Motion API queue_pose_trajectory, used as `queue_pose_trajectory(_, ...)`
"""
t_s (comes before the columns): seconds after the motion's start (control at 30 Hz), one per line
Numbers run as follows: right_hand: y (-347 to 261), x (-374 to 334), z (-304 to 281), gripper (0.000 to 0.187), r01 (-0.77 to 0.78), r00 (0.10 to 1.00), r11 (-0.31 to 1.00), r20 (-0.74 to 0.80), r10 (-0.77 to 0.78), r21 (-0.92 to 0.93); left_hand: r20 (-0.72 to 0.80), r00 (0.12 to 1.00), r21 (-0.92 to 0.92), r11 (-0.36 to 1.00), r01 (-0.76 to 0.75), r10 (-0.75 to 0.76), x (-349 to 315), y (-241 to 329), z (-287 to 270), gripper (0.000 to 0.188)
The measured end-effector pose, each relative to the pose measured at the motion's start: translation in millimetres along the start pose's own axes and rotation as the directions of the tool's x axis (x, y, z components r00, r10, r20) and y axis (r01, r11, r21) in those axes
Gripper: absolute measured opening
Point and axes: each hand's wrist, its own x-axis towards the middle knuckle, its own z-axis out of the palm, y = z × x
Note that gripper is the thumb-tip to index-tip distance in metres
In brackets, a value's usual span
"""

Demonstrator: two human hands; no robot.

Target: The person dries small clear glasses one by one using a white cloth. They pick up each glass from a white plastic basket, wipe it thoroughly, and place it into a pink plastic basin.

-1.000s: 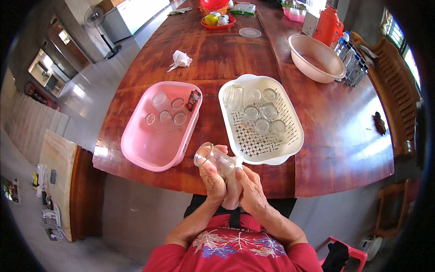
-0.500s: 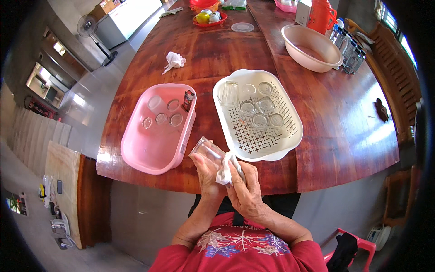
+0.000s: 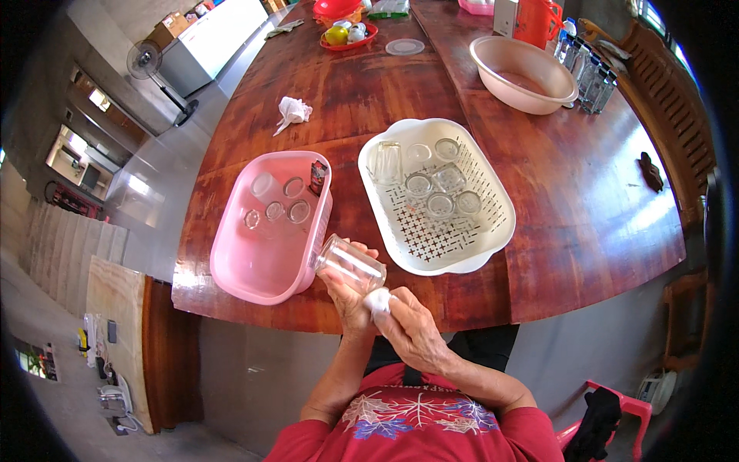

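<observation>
My left hand [image 3: 350, 309] is wrapped around a clear drinking glass [image 3: 354, 263], which it holds tilted above the table's near edge. A bunched white cloth [image 3: 377, 300] is pinched in my right hand [image 3: 416, 331], pressed against the glass's end nearest me. Left of my hands stands a pink plastic basin [image 3: 250, 269] with several round clear pieces and a small dark packet inside. To the right lies a white perforated basket [image 3: 504, 227]; in it are an overturned glass [image 3: 389, 163] and several round glass pieces, whose exact kind I cannot tell.
A crumpled white tissue [image 3: 292, 113] lies beyond the pink basin. Farther back are a large beige basin [image 3: 527, 77], several clear bottles [image 3: 593, 85], a red jug [image 3: 536, 23], a flat translucent lid [image 3: 405, 47] and a red plate of fruit [image 3: 362, 38].
The glass has turned and shows more of its side. My right hand has drawn the cloth into a tighter bunch at the glass's near end. The view has shifted slightly.
</observation>
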Motion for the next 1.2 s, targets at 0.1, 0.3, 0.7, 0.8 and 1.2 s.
queue_pose_trajectory(0.1, -23, -3, -21, 0.022, 0.041, 0.996, 0.991, 0.075, -0.051, 0.128, 0.114, 0.988, -0.008, 0.994, 0.105, -0.104, 0, 9, -3, 0.078)
queue_pose_trajectory(0.3, -25, 6, -43, 0.036, 0.08, 0.988, 0.997, -0.13, -0.079, 0.009, 0.361, 0.932, 0.14, 0.988, -0.065, 0.01, -14, 16, -2, 0.071)
queue_pose_trajectory(0.7, -22, 36, -77, 0.035, 0.147, 0.981, 0.989, 0.131, -0.144, -0.009, 0.599, 0.747, 0.461, 0.887, -0.025, -0.29, -15, 42, -4, 0.071)
queue_pose_trajectory(0.8, -33, 43, -77, 0.042, 0.375, 0.92, 0.888, 0.223, -0.321, -0.267, 0.531, 0.701, 0.552, 0.822, 0.142, -0.477, -8, 54, 8, 0.082)
queue_pose_trajectory(1.2, -15, 31, -73, 0.022, -0.122, 0.985, 0.976, 0.098, 0.142, -0.18, 0.742, 0.622, 0.53, 0.349, -0.773, 0.249, -6, 51, 9, 0.075)
